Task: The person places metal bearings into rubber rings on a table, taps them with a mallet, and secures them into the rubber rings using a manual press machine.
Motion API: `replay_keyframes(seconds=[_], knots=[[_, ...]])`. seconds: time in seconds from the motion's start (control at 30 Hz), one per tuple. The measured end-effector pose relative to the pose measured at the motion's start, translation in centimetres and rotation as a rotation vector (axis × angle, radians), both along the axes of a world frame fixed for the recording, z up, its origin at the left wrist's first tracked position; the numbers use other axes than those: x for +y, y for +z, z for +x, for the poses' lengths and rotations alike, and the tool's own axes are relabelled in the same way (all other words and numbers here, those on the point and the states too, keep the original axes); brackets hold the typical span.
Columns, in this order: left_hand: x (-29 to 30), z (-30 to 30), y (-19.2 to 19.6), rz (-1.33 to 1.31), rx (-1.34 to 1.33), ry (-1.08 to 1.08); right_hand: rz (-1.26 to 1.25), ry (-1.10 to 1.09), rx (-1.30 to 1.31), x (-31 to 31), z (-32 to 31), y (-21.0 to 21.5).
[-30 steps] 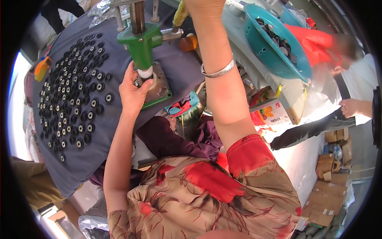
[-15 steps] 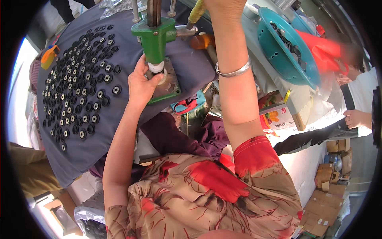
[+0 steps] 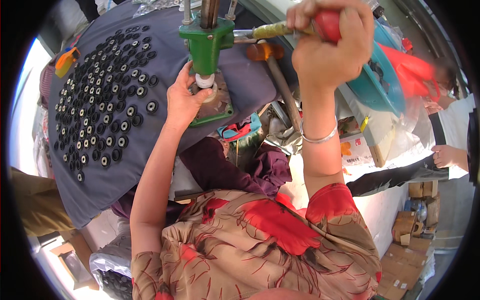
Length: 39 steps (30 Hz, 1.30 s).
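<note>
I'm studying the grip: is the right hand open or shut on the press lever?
Shut: the right hand curls around the red knob at the end of the lever, leaving only part of the knob showing.

Left hand [image 3: 184, 102] toward 10–11 o'clock, thumb and forefinger parted. Right hand [image 3: 334, 52] toward 1–2, fingers curled tight. Right forearm [image 3: 320, 110] points near 12.

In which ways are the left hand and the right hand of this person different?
The left hand has thumb and fingers spread beside the white tip of the green press; the right hand is closed around the red lever knob. The right hand has a silver bangle below it on the forearm; the left hand has none. Both are ungloved.
</note>
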State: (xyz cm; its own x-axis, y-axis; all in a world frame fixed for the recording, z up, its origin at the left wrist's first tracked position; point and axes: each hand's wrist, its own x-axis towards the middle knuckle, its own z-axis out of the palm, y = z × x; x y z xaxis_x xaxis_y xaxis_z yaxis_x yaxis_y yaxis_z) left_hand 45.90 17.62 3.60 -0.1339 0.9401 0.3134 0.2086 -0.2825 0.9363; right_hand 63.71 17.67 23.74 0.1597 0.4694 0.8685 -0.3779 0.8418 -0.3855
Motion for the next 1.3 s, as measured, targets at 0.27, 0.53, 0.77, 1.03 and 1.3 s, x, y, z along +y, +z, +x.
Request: replay_keyframes(seconds=[0.27,0.53,0.77,1.03,1.3], knots=[[-0.4,0.3,-0.1,-0.002,0.022,0.021,0.253,0.040,-0.152,-1.4,2.6,-4.0],[0.3,0.1,-0.4,-0.023,0.012,-0.015,0.192,-0.023,-0.283,-3.9,3.8,-7.2],[-0.9,-2.2,1.7,0.061,0.055,-0.009,0.225,-0.141,-0.346,-4.9,2.8,-12.5],[-0.2,0.5,-0.6,0.133,0.089,-0.081,0.158,-0.236,-0.401,-5.9,5.7,-13.9],[-1.0,-0.6,0.4,0.064,0.097,-0.036,0.151,-0.188,-0.436,-6.2,4.4,-11.9]])
